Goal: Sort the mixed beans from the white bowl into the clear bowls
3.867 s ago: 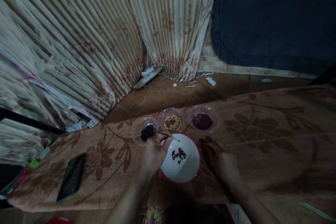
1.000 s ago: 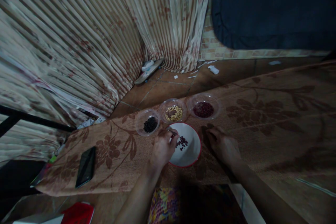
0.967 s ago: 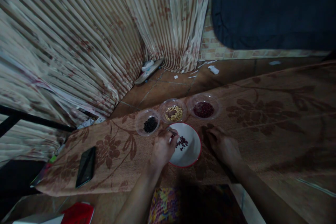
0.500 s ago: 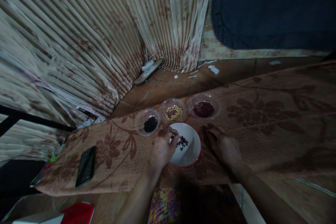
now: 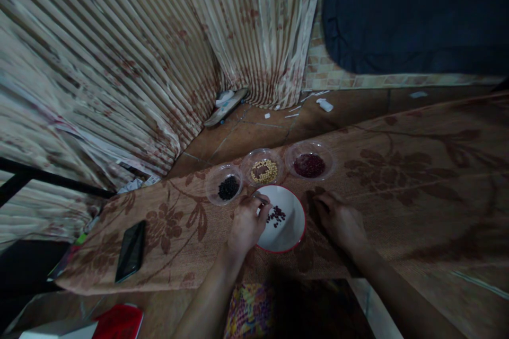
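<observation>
A white bowl with a red rim [image 5: 292, 230] stands on the patterned cloth, with a small cluster of dark red beans [image 5: 277, 214] in it. My left hand [image 5: 247, 221] is at the bowl's left rim, thumb and fingers pinched together over the inside; whatever they grip is too small or hidden. To the bowl's right, my right hand [image 5: 342, 222] rests low over the cloth with its fingers curled in; what they hold, if anything, is hidden. Behind the bowl stand three clear dishes, holding black beans [image 5: 228, 188], yellow soybeans [image 5: 270, 171] and dark red beans [image 5: 309, 166].
A dark phone [image 5: 130, 251] lies on the cloth-covered table [image 5: 178, 270] at the left. Beyond the far edge, a skateboard [image 5: 226, 108] and white scraps lie on the tiled floor beside striped curtains [image 5: 254, 37]. A red object [image 5: 118, 322] is at bottom left.
Almost nothing differs. Both hands keep their places and the beans in the bowl look the same; the view has shifted very slightly.
</observation>
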`<move>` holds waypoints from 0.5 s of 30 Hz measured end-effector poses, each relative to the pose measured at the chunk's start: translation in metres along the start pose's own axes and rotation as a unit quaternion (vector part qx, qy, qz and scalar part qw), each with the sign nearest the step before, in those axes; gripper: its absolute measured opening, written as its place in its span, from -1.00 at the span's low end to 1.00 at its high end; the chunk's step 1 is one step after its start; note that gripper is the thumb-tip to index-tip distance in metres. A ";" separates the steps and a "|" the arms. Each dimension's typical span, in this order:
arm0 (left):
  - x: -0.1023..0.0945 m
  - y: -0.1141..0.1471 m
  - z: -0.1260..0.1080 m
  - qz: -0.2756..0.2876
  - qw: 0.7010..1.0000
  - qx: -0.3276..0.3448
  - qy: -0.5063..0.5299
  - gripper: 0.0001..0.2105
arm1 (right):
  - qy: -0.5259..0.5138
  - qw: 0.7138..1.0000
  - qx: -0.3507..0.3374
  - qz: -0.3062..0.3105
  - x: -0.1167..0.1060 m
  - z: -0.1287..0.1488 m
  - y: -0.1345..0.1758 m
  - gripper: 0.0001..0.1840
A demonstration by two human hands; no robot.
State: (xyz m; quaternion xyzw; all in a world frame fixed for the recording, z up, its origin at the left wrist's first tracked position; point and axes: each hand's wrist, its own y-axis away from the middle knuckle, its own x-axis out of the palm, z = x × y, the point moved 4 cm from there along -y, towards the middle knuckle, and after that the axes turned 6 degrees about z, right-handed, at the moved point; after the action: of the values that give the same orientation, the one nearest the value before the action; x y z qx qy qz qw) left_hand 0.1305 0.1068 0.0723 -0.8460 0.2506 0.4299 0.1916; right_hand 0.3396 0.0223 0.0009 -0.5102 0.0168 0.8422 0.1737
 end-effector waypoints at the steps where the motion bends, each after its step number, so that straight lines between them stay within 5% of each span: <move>1: 0.000 0.000 0.000 -0.001 1.000 0.000 0.001 -0.90 | 0.000 1.000 -0.001 -0.001 0.000 0.000 0.000 -0.75; 15: 0.002 -0.001 0.002 -0.002 1.000 0.008 0.007 -0.90 | -0.012 1.000 0.000 0.004 -0.001 0.001 0.000 -0.74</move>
State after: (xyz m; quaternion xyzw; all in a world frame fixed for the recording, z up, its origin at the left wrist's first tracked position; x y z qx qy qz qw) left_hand 0.1310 0.1081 0.0691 -0.8481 0.2536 0.4212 0.1973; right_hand 0.3396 0.0223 0.0022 -0.4999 0.0168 0.8490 0.1703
